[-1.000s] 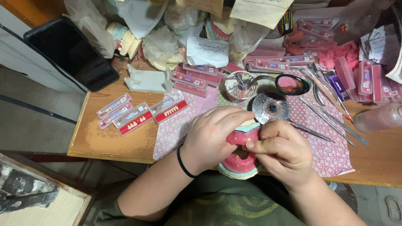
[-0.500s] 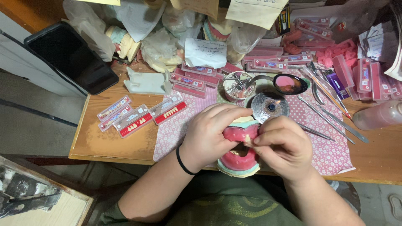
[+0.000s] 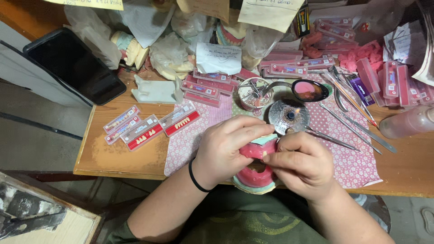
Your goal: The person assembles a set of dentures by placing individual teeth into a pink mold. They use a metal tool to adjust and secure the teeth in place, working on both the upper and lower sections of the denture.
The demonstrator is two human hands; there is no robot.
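Note:
A pink wax denture model on pale green plaster bases sits between both hands, just above the near edge of the wooden bench. My left hand, with a black band on the wrist, wraps its fingers over the upper left of the model. My right hand grips the model's right side, thumb and fingers pinched against the pink wax. Whether a small tool or tooth sits in the right fingers is hidden.
A small spirit burner with a lit wick stands just beyond the hands. Metal instruments lie to the right on patterned pink paper. Tooth cards lie left; a phone, plaster casts and bags crowd the back. A bottle lies far right.
Both hands have stayed on the model with small shifts of the fingers; the left fingers now reach further across the top of the wax. The view has tilted slightly.

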